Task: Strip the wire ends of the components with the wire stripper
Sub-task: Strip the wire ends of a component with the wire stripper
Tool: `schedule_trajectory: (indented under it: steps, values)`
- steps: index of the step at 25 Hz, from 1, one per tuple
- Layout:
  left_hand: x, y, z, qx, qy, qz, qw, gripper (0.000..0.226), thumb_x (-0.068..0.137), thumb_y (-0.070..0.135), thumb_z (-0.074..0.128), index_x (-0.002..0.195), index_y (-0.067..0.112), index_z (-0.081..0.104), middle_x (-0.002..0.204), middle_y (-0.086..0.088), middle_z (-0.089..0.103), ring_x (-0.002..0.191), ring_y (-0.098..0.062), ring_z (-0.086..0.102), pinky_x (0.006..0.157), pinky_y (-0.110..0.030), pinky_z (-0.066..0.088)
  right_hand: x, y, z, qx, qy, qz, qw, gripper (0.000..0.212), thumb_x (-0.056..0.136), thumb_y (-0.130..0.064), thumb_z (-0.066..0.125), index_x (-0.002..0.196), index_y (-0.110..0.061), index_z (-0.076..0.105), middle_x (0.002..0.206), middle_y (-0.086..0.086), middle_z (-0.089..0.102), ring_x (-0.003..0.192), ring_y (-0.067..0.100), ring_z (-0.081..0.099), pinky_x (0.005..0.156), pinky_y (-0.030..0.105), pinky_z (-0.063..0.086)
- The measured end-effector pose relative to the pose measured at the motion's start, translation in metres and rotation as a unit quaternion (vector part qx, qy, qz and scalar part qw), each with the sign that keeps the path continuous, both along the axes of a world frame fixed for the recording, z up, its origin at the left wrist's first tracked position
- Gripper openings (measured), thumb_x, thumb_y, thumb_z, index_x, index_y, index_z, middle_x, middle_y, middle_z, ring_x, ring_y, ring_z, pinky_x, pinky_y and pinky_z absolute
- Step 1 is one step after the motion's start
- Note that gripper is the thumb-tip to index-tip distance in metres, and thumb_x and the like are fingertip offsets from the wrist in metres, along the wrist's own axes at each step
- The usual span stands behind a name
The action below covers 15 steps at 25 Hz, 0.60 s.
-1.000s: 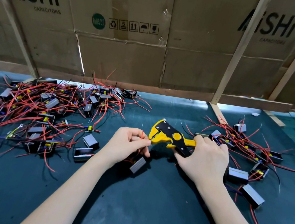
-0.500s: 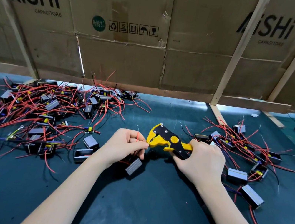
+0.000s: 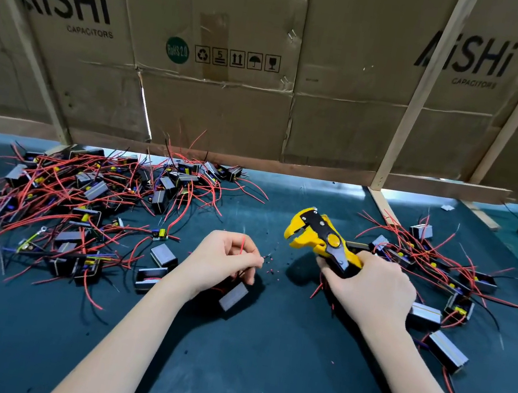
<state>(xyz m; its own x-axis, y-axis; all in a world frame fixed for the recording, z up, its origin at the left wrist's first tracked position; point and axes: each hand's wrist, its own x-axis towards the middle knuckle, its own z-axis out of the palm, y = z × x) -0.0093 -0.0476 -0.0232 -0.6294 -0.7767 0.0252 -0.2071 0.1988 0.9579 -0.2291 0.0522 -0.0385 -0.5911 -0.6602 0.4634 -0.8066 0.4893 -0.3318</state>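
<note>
Gripping: wire stripper (image 3: 319, 237) clasped in right hand (image 3: 369, 287), centre-right.
Pinching: red wire (image 3: 243, 245) held by left hand (image 3: 222, 262); component (image 3: 234, 296) beneath, centre.
Risk: wire misfed if jaws are met off-line.

Counts on the bench: 1 wire stripper (image 3: 322, 239), 2 hands.
Left hand (image 3: 222, 262) holds 1 component (image 3: 234, 296); right hand (image 3: 372, 287) holds the tool. 2 component piles: big pile (image 3: 78, 200) at 9 o'clock, smaller pile (image 3: 435, 280) at 3 — too tangled to count exactly.
</note>
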Motion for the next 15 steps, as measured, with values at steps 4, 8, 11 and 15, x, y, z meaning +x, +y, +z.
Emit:
schedule_trajectory:
  steps: [4, 8, 11, 15]
  values:
    - [0.005, -0.002, -0.003, -0.027, 0.004, -0.005, 1.0, 0.008, 0.088, 0.012, 0.071, 0.093, 0.013, 0.077, 0.066, 0.01, 0.068, 0.058, -0.002, 0.056, 0.06, -0.011, 0.043, 0.003, 0.001, -0.002, -0.082, 0.011, 0.011, 0.997, 0.052, 0.072, -0.067, 0.064, 0.074, -0.016, 0.056, 0.073, 0.001, 0.06, 0.077, 0.031, 0.06, 0.075, 0.039, 0.036]
    - [0.011, -0.009, -0.002, -0.024, 0.008, 0.007, 1.0, 0.006, 0.09, 0.01, 0.068, 0.085, 0.012, 0.072, 0.075, 0.002, 0.068, 0.069, -0.011, 0.058, 0.068, -0.024, 0.048, 0.001, -0.004, 0.001, -0.071, 0.025, 0.006, 0.997, 0.055, 0.073, -0.067, 0.065, 0.077, -0.013, 0.056, 0.076, 0.002, 0.061, 0.079, 0.032, 0.06, 0.076, 0.04, 0.034]
    - [0.004, -0.006, -0.003, -0.007, 0.01, 0.039, 0.999, 0.012, 0.089, 0.012, 0.068, 0.082, 0.014, 0.059, 0.093, -0.003, 0.072, 0.08, -0.016, 0.066, 0.074, -0.028, 0.053, 0.001, -0.006, 0.001, -0.068, 0.013, 0.013, 0.997, 0.054, 0.073, -0.067, 0.066, 0.078, -0.013, 0.056, 0.077, 0.002, 0.061, 0.081, 0.032, 0.06, 0.077, 0.04, 0.034]
    - [-0.003, 0.004, -0.009, -0.072, -0.063, 0.007, 0.995, 0.015, 0.085, 0.026, 0.074, 0.095, 0.021, 0.065, 0.083, 0.002, 0.075, 0.079, -0.012, 0.069, 0.082, -0.029, 0.052, -0.002, -0.004, -0.001, -0.073, 0.01, 0.013, 0.997, 0.053, 0.072, -0.066, 0.067, 0.076, -0.014, 0.055, 0.075, 0.002, 0.06, 0.078, 0.032, 0.059, 0.076, 0.04, 0.035]
